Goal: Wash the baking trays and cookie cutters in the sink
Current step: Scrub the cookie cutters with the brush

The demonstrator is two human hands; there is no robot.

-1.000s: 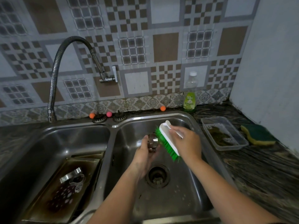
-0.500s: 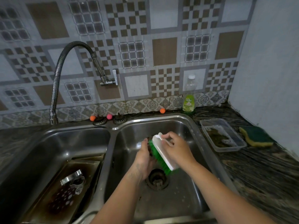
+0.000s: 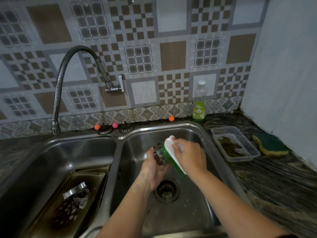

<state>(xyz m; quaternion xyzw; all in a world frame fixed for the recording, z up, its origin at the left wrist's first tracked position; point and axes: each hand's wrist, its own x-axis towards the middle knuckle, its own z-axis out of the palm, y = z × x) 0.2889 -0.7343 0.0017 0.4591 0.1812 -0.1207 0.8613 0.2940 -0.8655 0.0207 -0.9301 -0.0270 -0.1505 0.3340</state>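
Head view: over the right basin [image 3: 197, 212] of a steel double sink, the left hand [image 3: 152, 169] cups a small metal cookie cutter [image 3: 159, 156], fingers curled up around its rim. The right hand [image 3: 188, 157] grips a scrub brush [image 3: 171, 152] by its white back, fingers wrapped over the top, and the green bristles press against the cutter. The brush is blurred, so the exact contact is hard to read. Both hands are above the round drain [image 3: 166, 189].

In the left basin [image 3: 68, 152], a dark, stained baking tray [image 3: 56, 217] leans tilted against the basin floor, with at least 1 more tray edge showing behind it. 2 shiny cookie cutters [image 3: 77, 193] lie on the tray, touching each other.

A flexible metal faucet [image 3: 60, 83] arches up from the sink's left rear corner. 2 strainer plugs [image 3: 116, 129] sit on the rear rim between the basins, with 3 small coloured balls [image 3: 115, 125] near them. A green dish soap bottle [image 3: 199, 107] stands upright at the wall behind the right basin. On the dark counter to the right, a clear plastic container [image 3: 235, 145] lies just beside a green and yellow sponge [image 3: 269, 146].
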